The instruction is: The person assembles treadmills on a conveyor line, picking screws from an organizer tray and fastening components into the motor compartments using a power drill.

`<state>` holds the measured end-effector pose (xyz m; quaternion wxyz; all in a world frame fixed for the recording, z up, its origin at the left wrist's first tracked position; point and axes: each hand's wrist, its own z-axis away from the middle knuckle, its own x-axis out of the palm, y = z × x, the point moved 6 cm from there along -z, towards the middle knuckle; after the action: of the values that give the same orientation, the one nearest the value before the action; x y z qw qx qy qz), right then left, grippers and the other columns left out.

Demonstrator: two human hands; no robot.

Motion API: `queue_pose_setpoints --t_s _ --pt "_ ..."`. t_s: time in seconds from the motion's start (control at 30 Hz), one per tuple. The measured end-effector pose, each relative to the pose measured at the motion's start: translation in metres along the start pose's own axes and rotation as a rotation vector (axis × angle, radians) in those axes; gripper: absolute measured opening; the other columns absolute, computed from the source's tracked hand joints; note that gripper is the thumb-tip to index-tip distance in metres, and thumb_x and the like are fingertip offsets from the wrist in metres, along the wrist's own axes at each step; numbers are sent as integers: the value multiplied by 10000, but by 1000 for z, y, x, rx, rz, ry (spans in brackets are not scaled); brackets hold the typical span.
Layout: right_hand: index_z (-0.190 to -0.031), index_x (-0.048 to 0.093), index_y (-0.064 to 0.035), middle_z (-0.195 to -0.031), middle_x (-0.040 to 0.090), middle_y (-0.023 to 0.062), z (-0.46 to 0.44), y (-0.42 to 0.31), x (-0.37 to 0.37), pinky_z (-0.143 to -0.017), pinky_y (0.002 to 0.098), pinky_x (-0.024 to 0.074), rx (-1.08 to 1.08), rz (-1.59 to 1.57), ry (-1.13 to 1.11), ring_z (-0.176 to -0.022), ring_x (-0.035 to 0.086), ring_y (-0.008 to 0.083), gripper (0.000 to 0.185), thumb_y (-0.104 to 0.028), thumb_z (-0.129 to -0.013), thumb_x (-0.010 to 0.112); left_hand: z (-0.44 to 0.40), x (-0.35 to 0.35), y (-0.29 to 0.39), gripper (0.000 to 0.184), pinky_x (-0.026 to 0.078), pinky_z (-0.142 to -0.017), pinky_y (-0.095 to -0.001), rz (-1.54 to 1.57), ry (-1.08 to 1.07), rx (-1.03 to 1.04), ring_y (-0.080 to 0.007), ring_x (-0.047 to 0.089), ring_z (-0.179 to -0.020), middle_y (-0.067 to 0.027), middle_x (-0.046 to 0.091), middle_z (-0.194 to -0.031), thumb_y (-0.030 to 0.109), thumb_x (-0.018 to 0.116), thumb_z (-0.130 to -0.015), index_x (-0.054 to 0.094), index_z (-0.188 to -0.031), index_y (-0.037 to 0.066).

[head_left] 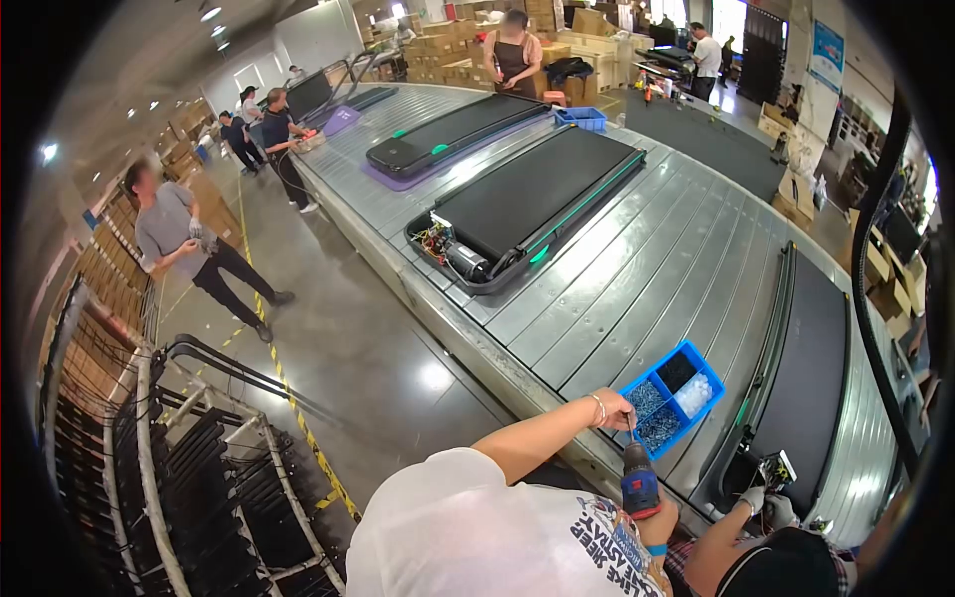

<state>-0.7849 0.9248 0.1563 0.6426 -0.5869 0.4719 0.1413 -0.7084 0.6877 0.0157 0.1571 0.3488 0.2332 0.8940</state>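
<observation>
My left hand (613,409) is at the near-left edge of a blue divided bin (705,364), its fingers pinched together by the tip of a power drill (639,480). Whatever is between those fingers is too small to make out. Wrapped around the drill's grip is my right hand (659,519), partly hidden by the tool. The drill points toward the bin. Small metal screws (659,430) fill two compartments, white plastic pieces (693,395) another, and dark small parts (676,373) the last.
The bin stands on a long metal-slatted conveyor (597,308). Treadmill decks (557,189) lie along it, one with motor and wires exposed. At right, a co-worker's gloved hands (766,505) work on another treadmill deck (811,348). A person (189,224) stands left, near racks of black frames (189,468).
</observation>
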Motion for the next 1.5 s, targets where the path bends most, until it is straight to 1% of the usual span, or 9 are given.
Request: queue_pose_setpoints --t_s 0.43,0.47,0.57,0.83,1.07,1.33,1.4,1.43,1.5 --pt "-1066 567 1 -917 657 181 -132 24 66 -750 365 497 151 -380 148 -829 643 293 421 -63 -677 715 -51 -5 29 174 562 -807 -325 151 33 -42 -246 647 -954 -141 648 -1026 53 550 -902 591 -1056 -16" --pt "-1077 571 -9 -930 658 180 -150 22 70 -767 366 496 191 -348 191 -853 643 294 436 -68 -674 726 -77 -42 35 139 562 -769 -333 -342 -123 406 -243 651 -890 -129 651 -969 41 564 -868 598 -996 1" --pt "-1007 577 -46 -990 651 219 -189 63 98 -823 440 487 496 47 137 -949 625 375 321 -149 -715 662 -61 -99 7 148 554 -762 -362 227 -50 -130 -253 642 -807 -143 640 -914 -25 522 -794 598 -915 12" --pt "-1199 526 -111 -1068 559 217 -207 101 125 -876 482 430 726 295 83 -1034 521 402 569 -118 -654 692 -10 -183 37 95 513 -614 -345 232 333 -251 -239 601 -674 -106 594 -747 38 488 -780 551 -850 34" --pt "-920 640 -94 -920 542 149 -133 64 100 -796 447 431 220 155 411 -907 521 362 250 -63 -680 577 -85 -159 30 147 311 -426 -339 -105 463 -242 -182 394 -449 -32 333 -514 239 524 -750 463 -690 119" --pt "-829 724 -129 -917 694 126 226 204 225 -712 421 534 1241 341 -349 -804 664 321 167 -212 -771 592 -204 -130 3 339 489 -670 -446 -544 760 -40 -345 632 -741 -173 655 -803 218 441 -880 656 -968 -29" --pt "-889 721 -70 -986 677 179 317 171 262 -830 392 524 1038 393 -873 -951 651 326 225 -241 -769 636 -183 -98 15 358 501 -729 -441 -983 882 6 -377 658 -843 -212 688 -904 189 428 -897 674 -915 -70" --pt "-916 725 -76 -991 683 166 332 121 220 -826 380 527 1752 -3 -351 -938 660 314 234 -235 -759 656 -162 -77 24 369 494 -743 -469 -988 855 22 -410 643 -909 -258 660 -982 199 438 -898 670 -925 -87" --pt "-921 720 -74 -992 682 167 377 85 223 -824 379 527 1912 -117 -381 -936 660 313 235 -233 -761 653 -174 -87 22 382 494 -743 -472 -1075 819 75 -412 642 -906 -261 660 -974 214 439 -900 671 -894 -89"
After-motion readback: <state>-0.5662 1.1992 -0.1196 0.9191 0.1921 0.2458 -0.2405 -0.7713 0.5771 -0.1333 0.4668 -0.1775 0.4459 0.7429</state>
